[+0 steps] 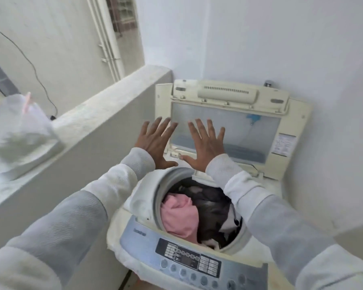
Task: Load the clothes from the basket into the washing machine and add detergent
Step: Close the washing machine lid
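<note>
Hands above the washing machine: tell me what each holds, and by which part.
Nothing is held. The left hand and right hand are spread open, fingers straight, before the raised lid; the clothes lie in the drum.

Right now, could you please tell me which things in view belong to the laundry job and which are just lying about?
Job: washing machine, its raised lid, pink garment and dark clothes in the drum, control panel, left hand and right hand, both open.
Lying about: translucent bag on the ledge, black cable.
</note>
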